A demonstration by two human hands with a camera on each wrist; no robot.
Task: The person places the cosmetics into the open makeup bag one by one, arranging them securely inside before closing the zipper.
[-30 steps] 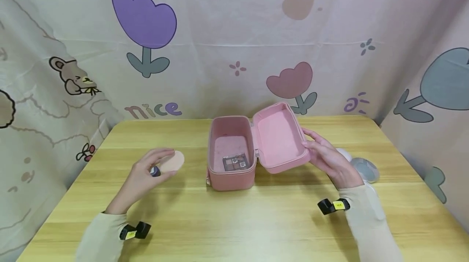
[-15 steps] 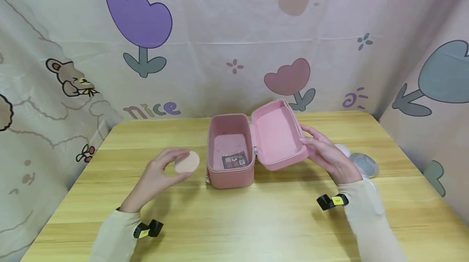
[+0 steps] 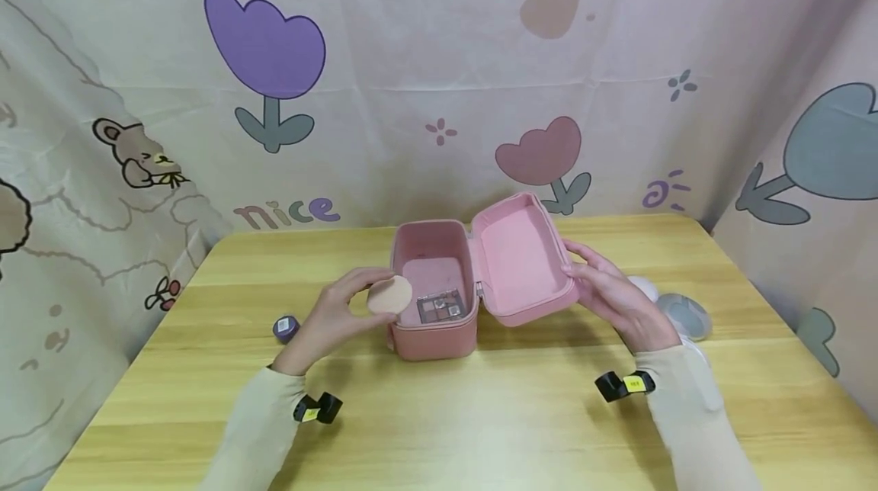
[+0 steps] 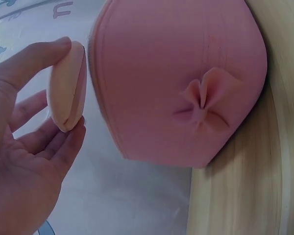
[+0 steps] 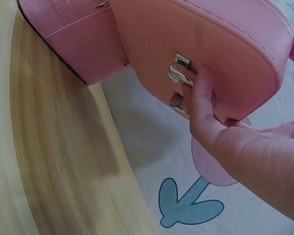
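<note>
My left hand (image 3: 334, 321) pinches a round beige powder puff (image 3: 389, 296) between thumb and fingertips. The puff overlaps the left rim of a pink makeup case (image 3: 435, 342) in the head view. In the left wrist view it shows edge-on, close to the case's side with its fabric bow (image 4: 201, 110). An eyeshadow palette (image 3: 441, 306) lies inside the case at the front. My right hand (image 3: 613, 296) holds the outer edge of the tilted-back lid (image 3: 521, 255). In the right wrist view, its fingers rest by the metal clasp fittings (image 5: 180, 73) on the lid's outside.
A small purple round container (image 3: 285, 328) stands on the wooden table (image 3: 480, 415), left of the left forearm. Beyond the right wrist lie a grey-green round item (image 3: 688, 316) and a white one (image 3: 645, 287), partly hidden. A printed cloth (image 3: 411, 56) hangs behind the table.
My left hand has carried the puff rightward to the case's left rim, uncovering the purple container on the table. My right hand stays on the lid.
</note>
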